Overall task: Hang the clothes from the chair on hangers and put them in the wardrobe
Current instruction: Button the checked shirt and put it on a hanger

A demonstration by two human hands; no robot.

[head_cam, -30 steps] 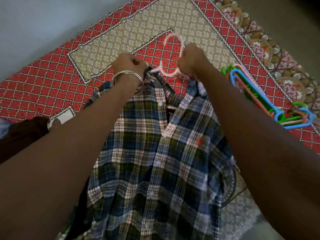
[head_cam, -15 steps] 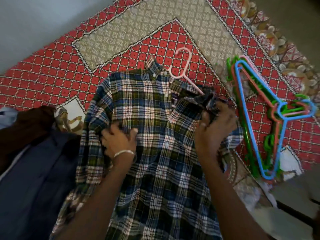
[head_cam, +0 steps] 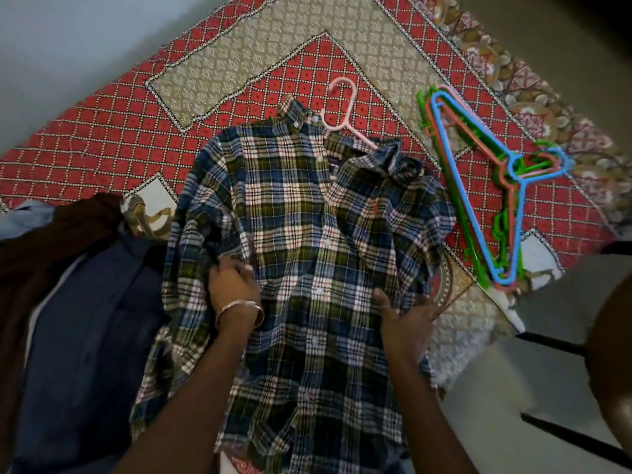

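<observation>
The plaid shirt (head_cam: 307,234) lies front-up on the red patterned bedspread (head_cam: 102,138), the pink hanger (head_cam: 342,111) inside it, hook protruding beside the collar. Compared with half a second ago, the right hand (head_cam: 403,316) has released the bunched shoulder fabric and moved down; its grip is now spread, fingers flat on the shirt front. The left hand (head_cam: 232,282) has shifted lower on the sleeve side, its grip pinching fabric. The stacked hangers (head_cam: 478,186) lie unmoved, right of the shirt.
</observation>
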